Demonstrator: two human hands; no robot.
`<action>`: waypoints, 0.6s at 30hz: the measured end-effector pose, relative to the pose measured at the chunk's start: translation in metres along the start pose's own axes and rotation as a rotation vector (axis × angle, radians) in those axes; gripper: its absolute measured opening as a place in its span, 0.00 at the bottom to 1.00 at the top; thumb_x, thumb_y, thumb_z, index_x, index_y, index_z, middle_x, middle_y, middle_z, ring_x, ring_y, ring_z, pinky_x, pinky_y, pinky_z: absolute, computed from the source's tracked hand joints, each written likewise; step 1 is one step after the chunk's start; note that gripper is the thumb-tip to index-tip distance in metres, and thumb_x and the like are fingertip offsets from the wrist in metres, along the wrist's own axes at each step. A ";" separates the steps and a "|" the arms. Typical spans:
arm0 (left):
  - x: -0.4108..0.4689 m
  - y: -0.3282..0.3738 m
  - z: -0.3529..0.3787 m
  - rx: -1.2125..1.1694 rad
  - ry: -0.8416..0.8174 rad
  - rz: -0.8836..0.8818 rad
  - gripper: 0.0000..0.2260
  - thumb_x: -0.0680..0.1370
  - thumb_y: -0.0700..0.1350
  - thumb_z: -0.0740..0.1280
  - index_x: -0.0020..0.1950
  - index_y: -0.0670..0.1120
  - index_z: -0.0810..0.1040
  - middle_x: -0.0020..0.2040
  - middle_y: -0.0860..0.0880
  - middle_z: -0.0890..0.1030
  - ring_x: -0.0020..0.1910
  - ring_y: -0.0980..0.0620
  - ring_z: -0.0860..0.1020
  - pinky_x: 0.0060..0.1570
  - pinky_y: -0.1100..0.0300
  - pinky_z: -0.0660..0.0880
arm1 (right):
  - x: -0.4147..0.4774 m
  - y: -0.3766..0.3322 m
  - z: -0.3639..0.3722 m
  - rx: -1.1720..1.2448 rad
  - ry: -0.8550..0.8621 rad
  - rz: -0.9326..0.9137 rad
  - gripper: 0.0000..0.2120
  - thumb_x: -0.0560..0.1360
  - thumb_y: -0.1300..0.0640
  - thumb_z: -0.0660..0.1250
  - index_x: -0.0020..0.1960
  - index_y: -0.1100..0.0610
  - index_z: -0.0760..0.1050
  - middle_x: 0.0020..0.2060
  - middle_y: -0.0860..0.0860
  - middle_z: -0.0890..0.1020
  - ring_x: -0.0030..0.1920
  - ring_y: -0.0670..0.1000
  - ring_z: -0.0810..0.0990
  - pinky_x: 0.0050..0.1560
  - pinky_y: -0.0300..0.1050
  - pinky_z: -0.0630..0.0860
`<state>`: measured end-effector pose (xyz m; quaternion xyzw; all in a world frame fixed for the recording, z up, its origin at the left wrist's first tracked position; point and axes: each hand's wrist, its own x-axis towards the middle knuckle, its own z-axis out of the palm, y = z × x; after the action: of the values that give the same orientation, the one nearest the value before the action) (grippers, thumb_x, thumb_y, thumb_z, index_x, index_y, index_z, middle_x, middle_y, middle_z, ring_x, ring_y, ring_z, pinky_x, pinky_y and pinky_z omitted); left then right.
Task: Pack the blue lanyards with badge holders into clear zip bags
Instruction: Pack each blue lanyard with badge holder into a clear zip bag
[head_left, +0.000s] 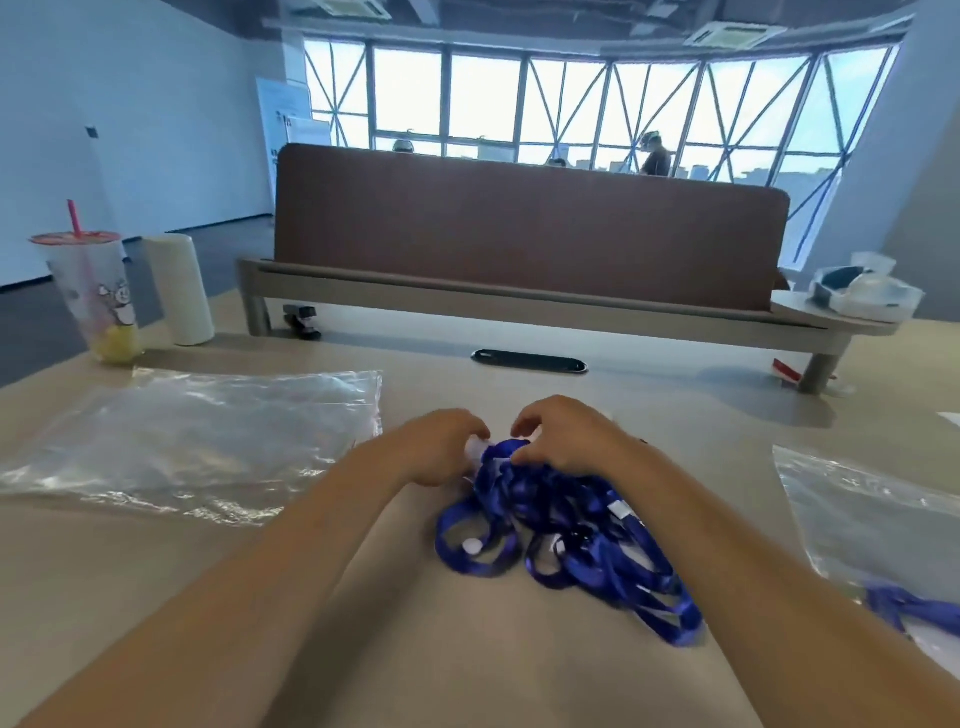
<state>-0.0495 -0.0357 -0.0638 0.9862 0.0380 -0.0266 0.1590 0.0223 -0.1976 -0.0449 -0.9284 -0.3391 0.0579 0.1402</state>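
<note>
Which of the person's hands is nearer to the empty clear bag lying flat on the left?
Left. The left hand sits just right of the empty clear bag, on the lanyard pile; the right hand is farther right.

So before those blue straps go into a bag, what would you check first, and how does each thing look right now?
1. Both hands on the pile: ok, left hand and right hand grip the far end of the tangled blue lanyards.
2. One lanyard separated: not ok, they lie knotted together.
3. Empty clear plastic zip bag in reach: ok, flat on the left.
4. Its mouth open: cannot tell.
5. Beige table space free: ok.
6. Second clear bag on the right: already holds a blue strap.
</note>
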 end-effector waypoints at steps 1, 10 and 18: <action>0.004 -0.003 0.001 0.026 -0.036 0.015 0.24 0.79 0.47 0.68 0.74 0.50 0.68 0.74 0.50 0.69 0.71 0.48 0.68 0.68 0.55 0.64 | 0.003 0.000 0.003 -0.004 -0.018 0.000 0.20 0.73 0.49 0.73 0.63 0.53 0.78 0.59 0.48 0.81 0.56 0.50 0.78 0.58 0.43 0.73; 0.019 -0.019 0.002 0.079 -0.080 0.098 0.28 0.78 0.55 0.68 0.75 0.49 0.66 0.72 0.50 0.70 0.68 0.50 0.70 0.67 0.55 0.66 | 0.016 0.012 0.014 -0.002 0.003 -0.005 0.10 0.74 0.55 0.71 0.55 0.51 0.80 0.54 0.49 0.82 0.51 0.49 0.79 0.54 0.43 0.75; 0.014 -0.012 0.009 0.141 0.009 0.007 0.31 0.72 0.63 0.70 0.69 0.48 0.72 0.62 0.47 0.71 0.59 0.49 0.70 0.57 0.56 0.70 | 0.017 0.012 0.013 0.013 0.043 -0.013 0.06 0.76 0.59 0.69 0.53 0.52 0.80 0.53 0.50 0.81 0.49 0.49 0.78 0.50 0.41 0.73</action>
<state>-0.0365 -0.0266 -0.0772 0.9952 0.0331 -0.0241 0.0889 0.0398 -0.1923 -0.0610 -0.9263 -0.3417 0.0391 0.1538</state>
